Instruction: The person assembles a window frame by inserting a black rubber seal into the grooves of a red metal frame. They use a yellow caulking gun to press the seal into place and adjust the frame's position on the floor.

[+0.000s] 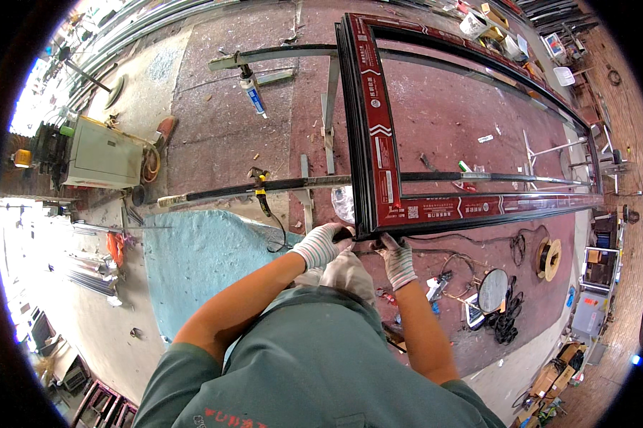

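Note:
A large dark window frame (378, 143) wrapped in red protective film lies flat on two metal rails (279, 53). Both my hands wear white knit gloves. My left hand (320, 245) grips the frame's near left corner from below. My right hand (396, 257) presses against the near bottom edge just to the right of that corner, its fingers curled around a thin black rubber strip (464, 235) that trails along the frame's lower edge.
A sealant tube (252, 93) rests on the far rail. A yellow-handled tool (261, 189) sits on the near rail. A blue foam sheet (193, 264) lies on the floor at left. A wire spool (550, 258), a round mirror (493, 290) and cables lie at right.

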Motion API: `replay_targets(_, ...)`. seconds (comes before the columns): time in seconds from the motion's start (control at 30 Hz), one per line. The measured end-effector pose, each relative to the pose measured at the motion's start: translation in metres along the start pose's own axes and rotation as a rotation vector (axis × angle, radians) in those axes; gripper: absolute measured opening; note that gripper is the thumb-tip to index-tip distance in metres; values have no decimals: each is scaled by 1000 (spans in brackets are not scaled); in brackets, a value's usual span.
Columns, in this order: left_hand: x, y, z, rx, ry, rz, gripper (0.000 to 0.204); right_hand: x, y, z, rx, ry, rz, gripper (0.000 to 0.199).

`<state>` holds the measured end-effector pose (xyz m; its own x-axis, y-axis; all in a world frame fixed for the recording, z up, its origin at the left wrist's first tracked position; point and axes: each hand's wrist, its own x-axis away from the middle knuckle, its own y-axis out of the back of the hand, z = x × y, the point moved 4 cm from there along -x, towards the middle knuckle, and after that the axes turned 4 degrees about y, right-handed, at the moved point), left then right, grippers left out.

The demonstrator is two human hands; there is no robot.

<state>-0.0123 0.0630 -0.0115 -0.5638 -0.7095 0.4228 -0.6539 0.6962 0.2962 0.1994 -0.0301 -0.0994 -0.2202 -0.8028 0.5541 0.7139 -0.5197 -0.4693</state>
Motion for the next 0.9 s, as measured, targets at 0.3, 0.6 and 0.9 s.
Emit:
replay_targets(0.3, 5, -2, -9, -35, 81, 32, 30, 0, -1, -21, 45, 76, 88, 35)
replay_targets(0.6, -5, -25, 27, 417, 158, -23, 31, 28, -55, -52, 1300, 380, 596, 51)
replay_targets(0.9, -11, -29, 49, 636, 301, -3, 18, 114, 173, -26, 1780, -18, 183, 31)
